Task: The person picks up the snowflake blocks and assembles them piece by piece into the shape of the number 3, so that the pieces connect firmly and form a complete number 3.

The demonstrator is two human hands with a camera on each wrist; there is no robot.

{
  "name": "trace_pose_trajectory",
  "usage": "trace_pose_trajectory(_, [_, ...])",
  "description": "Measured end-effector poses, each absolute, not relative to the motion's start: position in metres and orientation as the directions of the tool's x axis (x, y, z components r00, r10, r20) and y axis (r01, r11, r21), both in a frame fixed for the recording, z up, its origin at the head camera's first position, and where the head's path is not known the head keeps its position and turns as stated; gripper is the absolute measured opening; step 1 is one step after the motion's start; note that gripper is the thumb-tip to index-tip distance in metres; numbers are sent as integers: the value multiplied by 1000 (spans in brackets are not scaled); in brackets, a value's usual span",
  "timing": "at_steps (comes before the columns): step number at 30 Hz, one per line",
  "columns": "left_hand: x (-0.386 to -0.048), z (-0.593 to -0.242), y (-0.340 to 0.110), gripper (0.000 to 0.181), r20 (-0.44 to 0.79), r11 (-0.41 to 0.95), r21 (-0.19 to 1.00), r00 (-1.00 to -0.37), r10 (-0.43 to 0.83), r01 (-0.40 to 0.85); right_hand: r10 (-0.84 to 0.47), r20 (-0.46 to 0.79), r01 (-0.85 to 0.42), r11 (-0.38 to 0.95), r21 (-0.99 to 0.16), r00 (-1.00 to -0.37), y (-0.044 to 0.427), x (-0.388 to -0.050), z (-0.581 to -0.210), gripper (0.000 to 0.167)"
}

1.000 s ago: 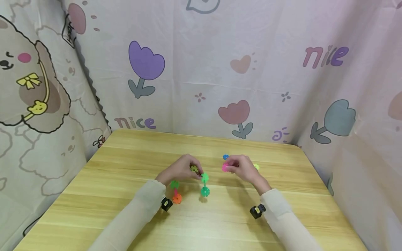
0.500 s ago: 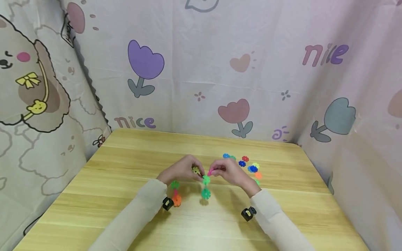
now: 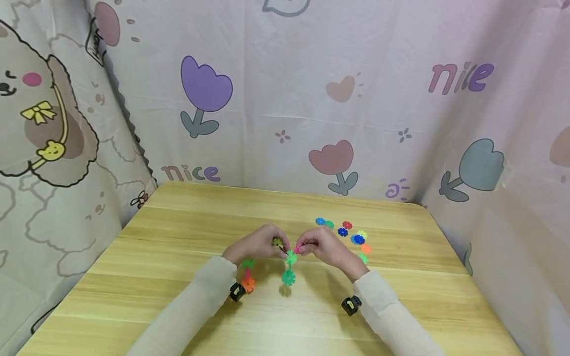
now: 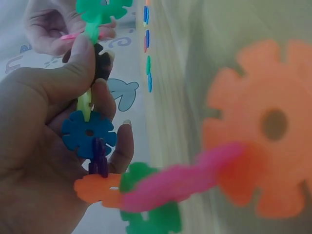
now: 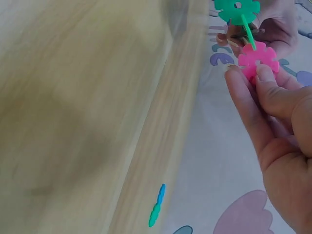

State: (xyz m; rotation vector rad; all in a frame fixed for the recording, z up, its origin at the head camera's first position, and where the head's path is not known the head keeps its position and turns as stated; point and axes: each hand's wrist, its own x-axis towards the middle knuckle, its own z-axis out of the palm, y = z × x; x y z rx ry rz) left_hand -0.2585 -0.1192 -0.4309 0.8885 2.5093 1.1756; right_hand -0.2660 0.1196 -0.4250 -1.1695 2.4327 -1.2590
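Note:
My left hand (image 3: 260,241) pinches a chain of notched plastic discs at a dark disc (image 4: 102,64). Through that palm run a yellow disc (image 4: 84,103), a blue disc (image 4: 80,134), a purple one and an orange one (image 4: 92,189), ending in green, pink and a large orange disc (image 4: 278,92). On the other side two green discs hang, the lower one (image 3: 288,278) above the table. My right hand (image 3: 327,245) pinches a pink disc (image 5: 257,58) between thumb and fingers, against the edge of a green disc; whether they interlock I cannot tell.
Several loose discs lie on the wooden table (image 3: 178,207) beyond and right of my right hand, among them a red one (image 3: 347,225), a dark blue one (image 3: 342,232) and an orange one (image 3: 365,248). A printed curtain (image 3: 267,74) stands behind the table.
My right hand has brought the pink disc leftward from near the loose discs to the green disc by my left hand. The chain has dipped slightly; my left hand keeps its pinch.

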Motion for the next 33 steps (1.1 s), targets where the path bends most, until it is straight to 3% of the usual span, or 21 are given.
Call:
trace_pose_trajectory(7, [-256,-435,-117,6,38,512,757,-808,588,407,-716,306,-659,279,-699,-627,116,-265,-432,17])
trace_pose_trajectory(14, [-255,-434,-116,7,23,515,747,-791,612,421,-719,274,-655,320,-685,-638,126,-268,-434,13])
trace_pose_trajectory(19, [-254,-430,-121,13,-16,534,745,-790,613,399,-639,244,-612,451,-650,-730,152,-277,-426,28])
trace_pose_trajectory(25, [-257,-430,-128,33,-23,563,710,-785,619,424,-463,187,-480,670,-566,-866,191,-293,-424,22])
trace_pose_trajectory(33, [-261,-428,-129,33,-54,556,724,-770,636,409,-353,73,-350,841,-411,-933,226,-303,-438,24])
